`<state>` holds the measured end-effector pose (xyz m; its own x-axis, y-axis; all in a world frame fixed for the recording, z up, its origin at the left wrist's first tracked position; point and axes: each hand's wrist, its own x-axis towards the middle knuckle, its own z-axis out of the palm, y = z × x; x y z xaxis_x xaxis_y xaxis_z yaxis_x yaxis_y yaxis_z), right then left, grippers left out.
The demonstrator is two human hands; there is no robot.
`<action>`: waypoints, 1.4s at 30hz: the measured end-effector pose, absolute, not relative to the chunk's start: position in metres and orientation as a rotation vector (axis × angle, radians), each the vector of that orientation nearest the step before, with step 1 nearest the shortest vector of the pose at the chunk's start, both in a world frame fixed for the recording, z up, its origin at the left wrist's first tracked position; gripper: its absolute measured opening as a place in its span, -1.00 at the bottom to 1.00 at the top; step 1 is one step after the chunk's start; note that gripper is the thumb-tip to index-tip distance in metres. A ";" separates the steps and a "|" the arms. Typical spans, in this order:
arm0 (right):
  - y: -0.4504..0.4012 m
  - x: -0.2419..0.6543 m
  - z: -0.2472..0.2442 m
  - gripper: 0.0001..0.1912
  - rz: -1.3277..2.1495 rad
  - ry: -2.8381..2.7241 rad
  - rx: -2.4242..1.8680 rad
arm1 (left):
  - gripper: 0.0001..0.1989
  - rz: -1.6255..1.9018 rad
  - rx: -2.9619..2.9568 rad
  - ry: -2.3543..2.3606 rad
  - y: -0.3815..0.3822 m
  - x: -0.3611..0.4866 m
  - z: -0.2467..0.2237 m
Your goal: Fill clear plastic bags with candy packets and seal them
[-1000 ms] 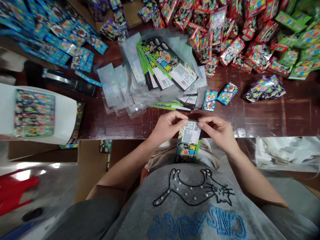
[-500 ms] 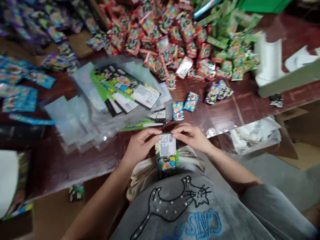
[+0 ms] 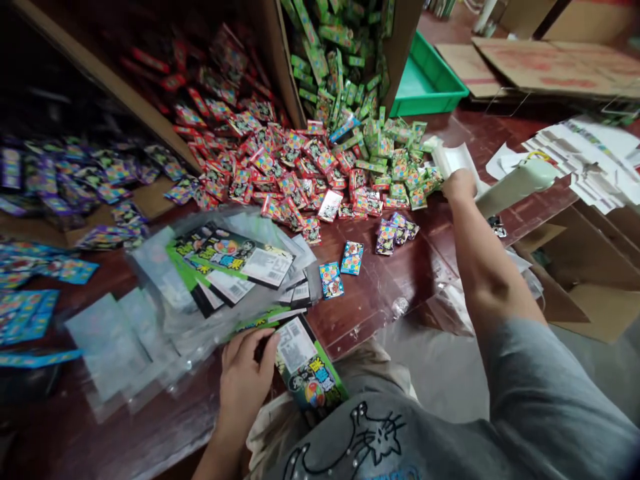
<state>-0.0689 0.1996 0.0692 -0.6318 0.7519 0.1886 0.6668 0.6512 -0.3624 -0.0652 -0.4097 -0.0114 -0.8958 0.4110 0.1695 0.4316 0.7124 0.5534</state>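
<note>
Judging by layout, partway through: one printed candy pouch (image 3: 313, 373) was in work, not put down. It sat at the table's near edge above the lap, top end pinched between thumb and fingers of the left hand (image 3: 247, 367). Couldn't tell if it was filled or sealed. Right hand (image 3: 460, 185) was curled at a white trough-like piece (image 3: 456, 157); couldn't tell if it gripped anything. Plenty looked left: loose stock everywhere.

Counts: 1 pouch in hand; about 3 fanned pouches (image 3: 240, 252) on the pile, more edges below; 2 blue candy boxes (image 3: 331, 280) by themselves; roughly 3 purple packets (image 3: 386, 237) clustered; red packets (image 3: 290, 193) and green packets (image 3: 383, 147) heaped, uncountable.
</note>
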 end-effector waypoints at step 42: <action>-0.031 0.076 0.060 -0.67 1.914 -2.215 -0.558 | -0.64 -2.753 -0.635 -2.725 -0.254 -0.061 0.061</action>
<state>0.0759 -0.0309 0.0599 -0.9173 0.3798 -0.1195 0.1734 0.1110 -0.9786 -0.0608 -0.2538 0.0607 -0.6634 0.6871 -0.2963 -0.3034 0.1150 0.9459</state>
